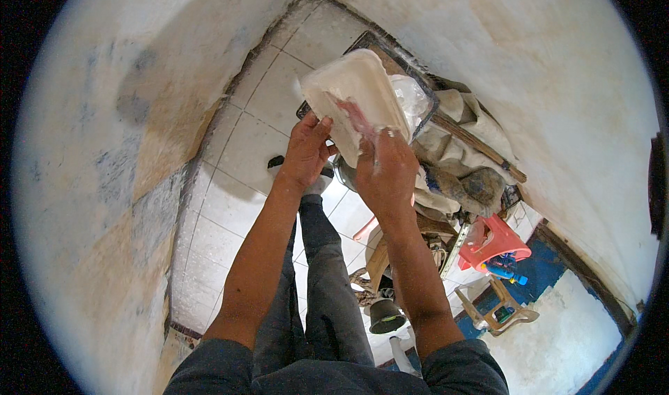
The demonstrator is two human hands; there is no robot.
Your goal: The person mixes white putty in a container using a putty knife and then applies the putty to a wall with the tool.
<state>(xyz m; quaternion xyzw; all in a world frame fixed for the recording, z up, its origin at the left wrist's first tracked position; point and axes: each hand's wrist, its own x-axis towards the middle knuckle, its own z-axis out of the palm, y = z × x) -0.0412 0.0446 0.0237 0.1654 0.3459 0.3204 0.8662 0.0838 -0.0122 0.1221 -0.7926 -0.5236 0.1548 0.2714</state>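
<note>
A shallow, rectangular cream-coloured tray (327, 81) with rounded corners is held up in front of me, smeared inside with whitish matter. My left hand (306, 148) grips its near left edge, thumb on the inner side. Over the tray's near right part is my right hand (387, 168), its fingers bent in and dusted with white. A pinkish-red patch (354, 113) shows just beyond those fingers; whether it is a separate thing in the hand or a stain, I cannot make out.
Bare plaster walls close in on both sides of the tiled floor (259, 99). Beyond the tray lie a clear plastic bag (410, 101), crumpled sacks (453, 151) and a wooden stick (481, 144). At right stand a pink plastic stool (493, 245), a dark bucket (385, 316) and a wooden frame (505, 308).
</note>
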